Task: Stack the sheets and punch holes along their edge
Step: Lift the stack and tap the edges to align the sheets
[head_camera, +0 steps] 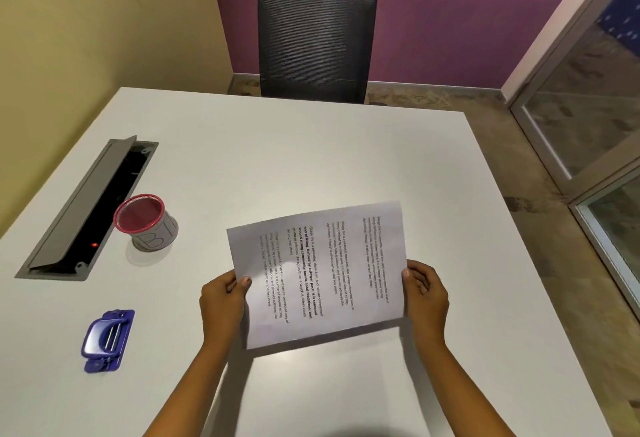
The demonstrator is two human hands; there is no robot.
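You are holding the printed sheets [317,274] above the counter [277,145], your left hand [221,301] and right hand [426,294] each closing its grip on a side edge. The blue hole punch [107,339] is lying left of the sheets, well apart, untouched.

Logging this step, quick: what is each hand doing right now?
Left hand: closed on the sheets, left edge.
Right hand: closed on the sheets, right edge.
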